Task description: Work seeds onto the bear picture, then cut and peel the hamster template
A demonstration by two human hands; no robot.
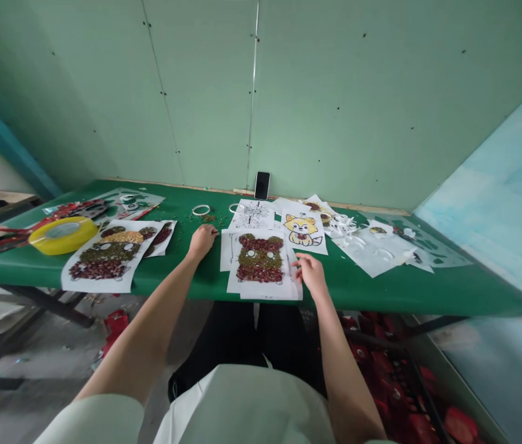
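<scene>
A paper sheet with a bear picture (259, 259) filled in with red and green seeds lies on the green table (381, 290) in front of me. My left hand (202, 239) rests on the table just left of the sheet, fingers curled with their tips near its top left corner. My right hand (310, 274) sits at the sheet's right edge, fingers bent and touching the paper. A second, larger seed bear picture (108, 253) lies to the left.
A yellow bowl (63, 234) stands at the left with red packets behind it. A fox drawing (303, 231), other printed sheets, white rings (200, 210) and a phone (262, 185) leaning on the wall lie further back. White cut papers cover the right. Red items lie below the table.
</scene>
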